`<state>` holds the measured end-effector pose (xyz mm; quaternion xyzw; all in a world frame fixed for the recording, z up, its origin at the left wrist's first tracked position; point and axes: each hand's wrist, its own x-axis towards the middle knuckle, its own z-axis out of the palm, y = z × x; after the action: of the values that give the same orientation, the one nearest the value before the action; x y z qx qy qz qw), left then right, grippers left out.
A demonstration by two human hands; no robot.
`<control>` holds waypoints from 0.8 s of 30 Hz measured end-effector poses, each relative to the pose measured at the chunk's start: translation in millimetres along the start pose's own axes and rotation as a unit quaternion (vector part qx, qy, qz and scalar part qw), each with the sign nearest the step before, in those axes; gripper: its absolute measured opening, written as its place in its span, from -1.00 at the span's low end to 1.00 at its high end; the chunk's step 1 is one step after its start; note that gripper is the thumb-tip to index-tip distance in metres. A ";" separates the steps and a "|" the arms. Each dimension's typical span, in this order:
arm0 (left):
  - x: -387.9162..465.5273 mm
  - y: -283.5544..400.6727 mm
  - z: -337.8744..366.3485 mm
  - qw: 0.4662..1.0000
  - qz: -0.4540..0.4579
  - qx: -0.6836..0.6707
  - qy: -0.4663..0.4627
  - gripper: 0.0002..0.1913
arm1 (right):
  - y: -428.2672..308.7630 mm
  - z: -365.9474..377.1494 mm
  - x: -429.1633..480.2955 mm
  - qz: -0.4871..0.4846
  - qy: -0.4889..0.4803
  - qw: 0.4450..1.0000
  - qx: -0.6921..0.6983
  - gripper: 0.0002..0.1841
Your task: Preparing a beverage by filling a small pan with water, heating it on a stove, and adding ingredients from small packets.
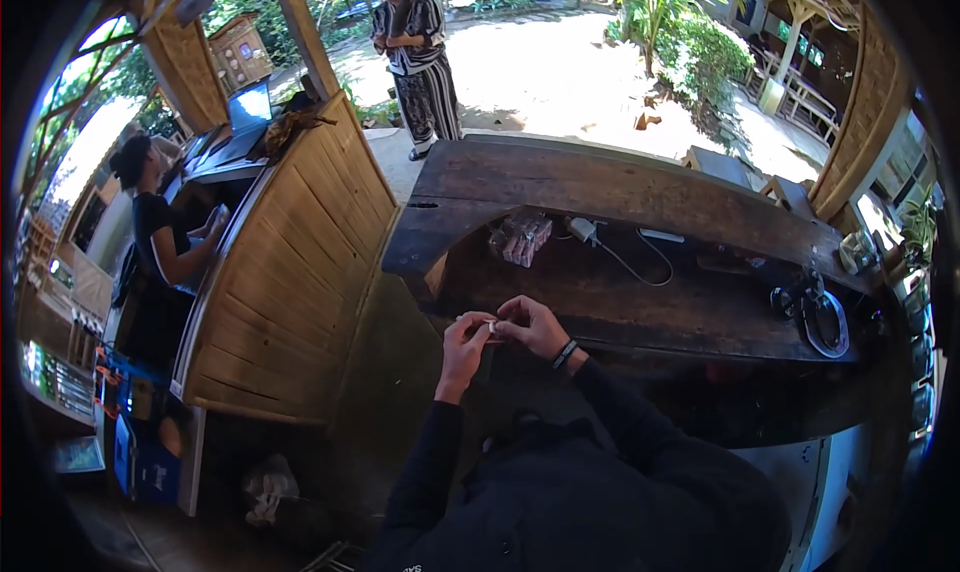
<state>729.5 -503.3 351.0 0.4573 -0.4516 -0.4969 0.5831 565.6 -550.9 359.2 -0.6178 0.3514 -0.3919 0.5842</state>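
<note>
A small white object (492,327), too small to name, is pinched between the fingertips of both my hands. My left hand (460,347) grips it from the left, thumb and fingers together. From the other side my right hand (538,329), with a dark band at the wrist, closes its fingertips on it. Both hands are raised at the near edge of a dark wooden counter (480,287). Beyond them, on its lower shelf, lies a plastic-wrapped bundle of small packs (521,238). Right of the bundle is a white power adapter (580,229) with its cable.
On the left, a plank-sided desk (292,287) carries a laptop (250,108), with a person (166,212) seated behind it. Another person (416,54) stands beyond the counter. Clear looped tubing or tape (825,324) lies at the counter's right end. A plastic bag (270,486) is on the floor.
</note>
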 end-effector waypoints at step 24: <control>160.1 -81.6 -8.8 0.910 0.118 0.398 -0.025 -0.82 | 94.0 -52.2 123.4 -0.047 0.153 0.949 -0.272 -0.80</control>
<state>740.2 -668.7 280.8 0.5824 -0.6766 -0.2153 0.3958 576.1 -690.9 275.1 -0.7016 0.5009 -0.3982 0.3137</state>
